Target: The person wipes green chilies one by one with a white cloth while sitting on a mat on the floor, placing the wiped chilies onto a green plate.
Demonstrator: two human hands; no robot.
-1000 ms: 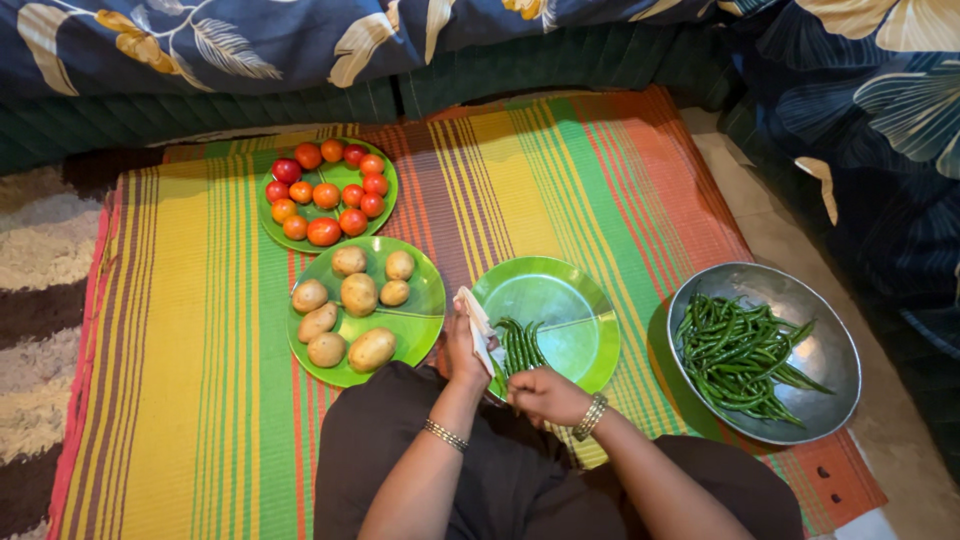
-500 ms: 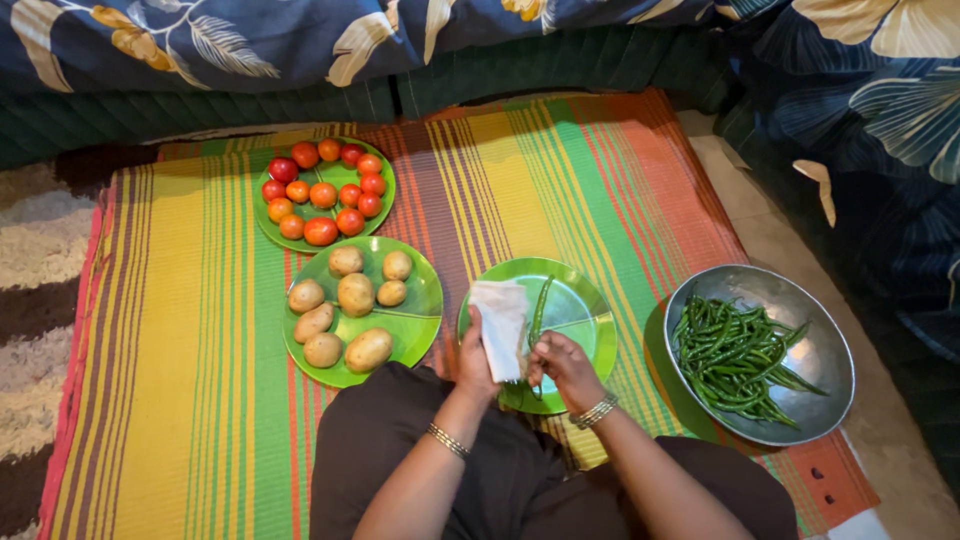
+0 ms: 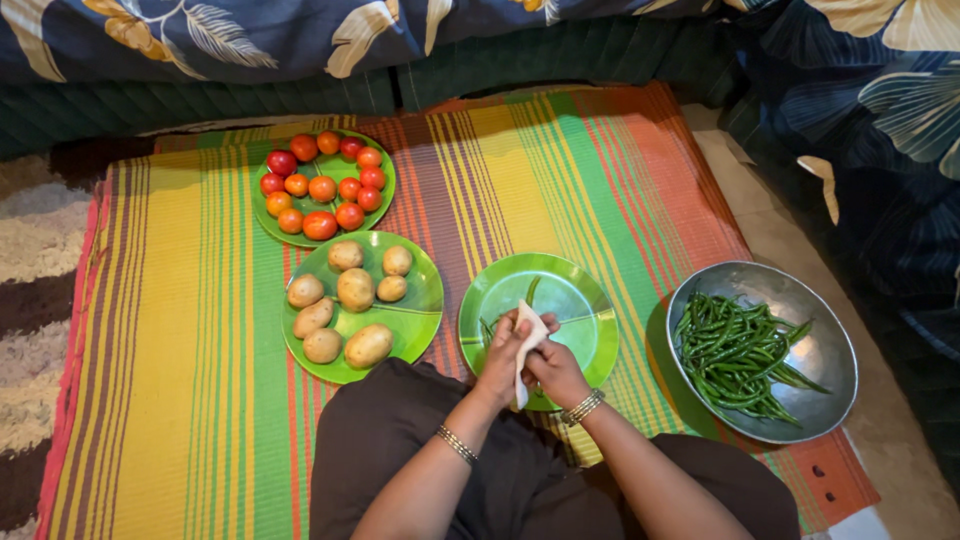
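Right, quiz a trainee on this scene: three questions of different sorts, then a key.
1. True or false: both hands are on the cloth.
2. Which plate is nearest the hands? A tomatoes B potatoes C chillies
3. Fill in: most chillies lie in the metal ____.

Key: 1 true; 2 C; 3 bowl.

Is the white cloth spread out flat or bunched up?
Bunched up: the white cloth is squeezed between both hands, around green chillies.
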